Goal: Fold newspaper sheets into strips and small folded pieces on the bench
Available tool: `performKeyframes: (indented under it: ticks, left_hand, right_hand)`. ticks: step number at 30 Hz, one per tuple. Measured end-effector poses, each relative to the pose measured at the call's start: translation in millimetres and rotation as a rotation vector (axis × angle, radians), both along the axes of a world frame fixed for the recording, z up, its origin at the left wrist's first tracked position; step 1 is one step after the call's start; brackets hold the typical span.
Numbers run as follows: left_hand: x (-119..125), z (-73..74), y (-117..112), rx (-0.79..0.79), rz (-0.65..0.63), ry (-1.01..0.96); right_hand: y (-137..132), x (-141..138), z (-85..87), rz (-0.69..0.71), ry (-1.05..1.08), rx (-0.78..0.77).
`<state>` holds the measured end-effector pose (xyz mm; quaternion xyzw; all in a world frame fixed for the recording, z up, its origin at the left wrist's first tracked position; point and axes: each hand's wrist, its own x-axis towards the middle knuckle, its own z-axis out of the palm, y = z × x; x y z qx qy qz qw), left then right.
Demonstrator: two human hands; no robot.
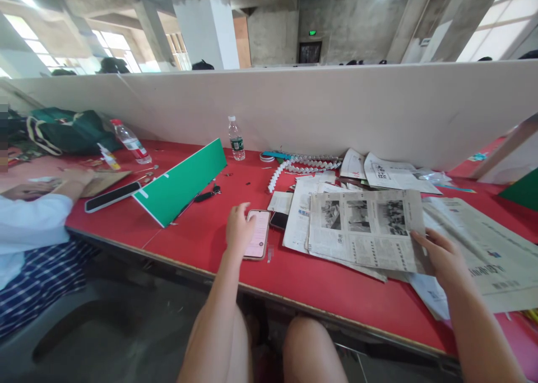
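Observation:
My left hand (237,227) rests on the left edge of a phone (258,234) with a lit screen, which lies on the red table (202,237); its fingers are loosely curled along the phone's side. My right hand (441,255) pinches the right edge of a folded newspaper sheet (365,226) with printed photos. That sheet lies on a pile of other newspapers (471,243). A second, dark phone (278,220) lies just right of the lit one.
A green board (180,182) leans on the table to the left, with keys (208,194) beside it. Two water bottles (236,139) (131,142), a white paper chain (306,163) and a green bag (67,130) lie further back. Another person's sleeve (33,223) is at left. A white partition (294,103) runs behind.

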<state>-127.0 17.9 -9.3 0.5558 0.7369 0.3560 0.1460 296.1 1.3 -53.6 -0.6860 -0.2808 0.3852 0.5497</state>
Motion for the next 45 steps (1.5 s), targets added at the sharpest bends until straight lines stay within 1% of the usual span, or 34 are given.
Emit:
performKeyframes:
  ticks: [2, 3, 5, 7, 8, 10, 16, 19, 21, 25, 27, 28, 32, 34, 39, 45]
  left_hand:
    - [-22, -0.6, 0, -0.138, 0.030, -0.004]
    - [-30, -2.1, 0, -0.230, 0.013, -0.053]
    - [-38, -6.3, -2, -0.384, -0.072, -0.163]
    - [-40, -10.2, -4, -0.441, -0.169, -0.223]
    - [-39, -11.3, -4, -0.440, -0.202, -0.221]
    - [-36, -11.5, -5, -0.435, -0.218, -0.171]
    - [-20, -5.9, -6, -0.510, -0.175, 0.168]
    - [-15, -6.1, -6, -0.529, -0.176, 0.276]
    - [-16, -6.1, -5, -0.531, -0.163, 0.268]
    - [-23, -5.0, -3, -0.548, -0.111, 0.148]
    - [-24, -5.4, -3, -0.543, -0.113, 0.155]
    - [-24, -6.0, -3, -0.533, -0.125, 0.178]
    - [-11, -7.5, -8, -0.504, -0.190, 0.333]
    - [-2, -6.0, -12, -0.523, -0.185, 0.403]
    - [13, -0.5, -16, -0.534, -0.141, 0.444]
    - [13, 2.5, -14, -0.568, -0.126, 0.445]
  right_hand:
    - [1, 1, -1.5, 0.010, -0.005, 0.008]
    - [1, 1, -2.4, 0.015, -0.008, 0.010]
    - [2, 2, -4.2, 0.019, -0.021, 0.018]
    - [2, 3, -5.2, 0.021, -0.033, 0.026]
    - [2, 2, -5.3, 0.027, -0.030, 0.027]
    - [2, 1, -4.2, 0.042, -0.008, 0.024]
    - [1, -2, 0.5, 0.036, 0.020, 0.003]
    - [0, -2, 0.6, 0.048, 0.014, 0.008]
    - [0, -2, 0.5, 0.047, -0.010, 0.019]
    - [1, -3, 0.3, 0.067, -0.058, 0.026]
    - [2, -1, -1.6, 0.087, -0.129, 0.021]
    - [2, 1, -3.3, 0.089, -0.202, 0.010]
    - [6, 12, -13.0, 0.055, -0.637, -0.047]
    - [7, 17, -17.0, 0.045, -0.764, -0.049]
    - [7, 18, -19.0, 0.052, -0.814, -0.089]
    - [8, 17, -16.5, 0.080, -0.820, -0.145]
